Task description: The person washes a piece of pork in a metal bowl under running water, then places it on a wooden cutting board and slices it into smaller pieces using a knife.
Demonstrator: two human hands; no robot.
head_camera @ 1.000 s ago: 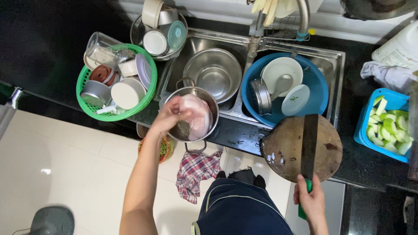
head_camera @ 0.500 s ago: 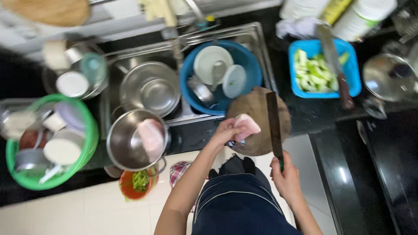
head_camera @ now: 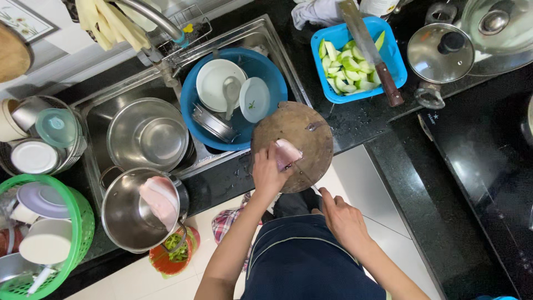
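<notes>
The pale pink slab of raw meat now lies on the round brown wooden chopping board, moved from the steel pot at eight o'clock (another piece remains there). Left hand fingers press it down; right hand grips a knife, so cutting seems imminent.

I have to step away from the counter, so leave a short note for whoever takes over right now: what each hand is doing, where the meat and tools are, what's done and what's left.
Left hand: pressing the pale pink meat piece flat on the round wooden cutting board.
Right hand: grip closed on a knife whose blade reaches toward the meat; blade mostly hidden.
Second meat piece sits in the steel pot left of the board.
Done: one piece is on the board.
Left: no finished cut visible on it; the pot piece is untouched.
Nearby: a cleaver lies across the blue basket of green vegetable pieces.
</notes>
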